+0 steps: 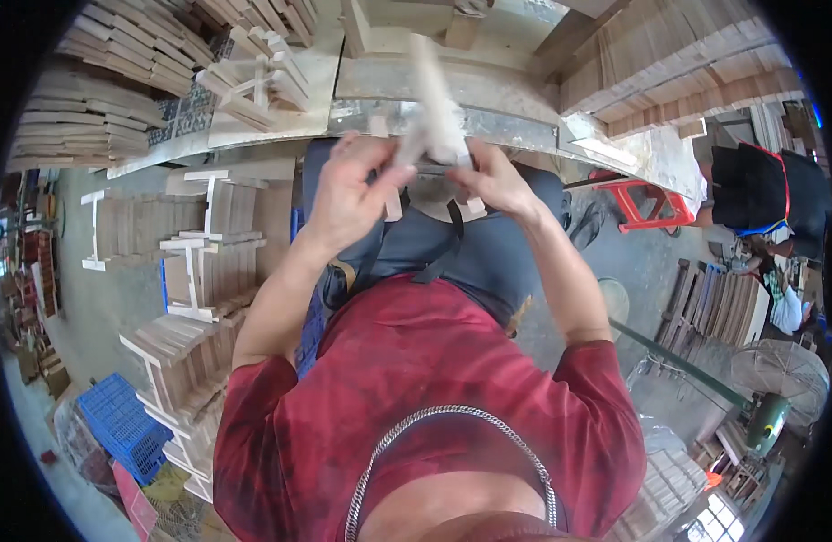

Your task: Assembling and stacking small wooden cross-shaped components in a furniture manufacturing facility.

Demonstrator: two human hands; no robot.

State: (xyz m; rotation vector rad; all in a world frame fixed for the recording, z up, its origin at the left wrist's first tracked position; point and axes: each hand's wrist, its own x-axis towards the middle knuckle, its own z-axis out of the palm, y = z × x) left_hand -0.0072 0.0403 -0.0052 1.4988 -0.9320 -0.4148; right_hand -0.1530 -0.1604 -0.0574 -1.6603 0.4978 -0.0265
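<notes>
A pale wooden piece [439, 108], smeared by motion, sticks up and away from me over the workbench's near edge, between my hands. My left hand [355, 181] has its fingers and thumb closed around the left side of the wood. On the other side, my right hand [495, 181] pinches its near end, with the fingertips partly hidden. Short pale wood ends [393, 206] show below the hands, above my dark trousers [470, 244]. Whether they belong to the same piece I cannot tell.
Across the workbench [362, 116] stand a small wooden frame [264, 83] and stacked boards [118, 126]. Stacked wooden parts [222, 271] and a blue crate [122, 425] are at left. A red stool [655, 203], a person [768, 199] and a fan [777, 384] are at right.
</notes>
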